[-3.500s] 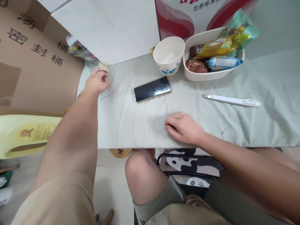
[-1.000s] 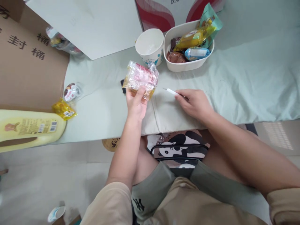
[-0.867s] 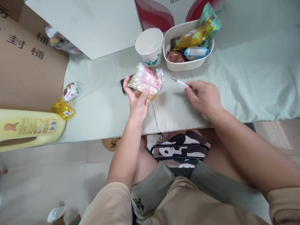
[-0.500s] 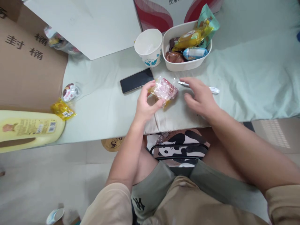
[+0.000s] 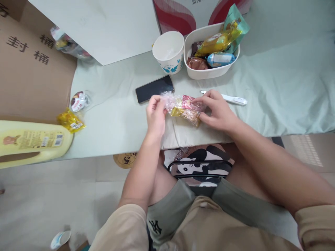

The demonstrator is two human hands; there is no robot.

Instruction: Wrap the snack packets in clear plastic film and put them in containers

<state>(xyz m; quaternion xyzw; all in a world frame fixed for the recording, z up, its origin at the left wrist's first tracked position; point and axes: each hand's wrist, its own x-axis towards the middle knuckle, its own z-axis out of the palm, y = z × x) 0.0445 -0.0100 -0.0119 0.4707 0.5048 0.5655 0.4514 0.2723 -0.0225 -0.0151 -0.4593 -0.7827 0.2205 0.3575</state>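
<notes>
My left hand pinches the bunched left end of clear plastic wrap. The wrap surrounds a small bundle of red and yellow snack packets, lying low over the cloth near the table's front. My right hand has its thumb and fingers closed on the right end of the same bundle. Just behind the right hand, a slim white utility knife rests on the cloth. A dark phone lies behind the left hand.
A paper cup and a white tub of packaged snacks stand at the back. Leftward are a yellow packet, a round wrapped item, a pale yellow jug and a cardboard box. The table's front edge runs before me.
My left hand has gone from a loose grip around the bundle to pinching its wrap, pulling it out leftward. My right hand has moved left onto the bundle's right end.
</notes>
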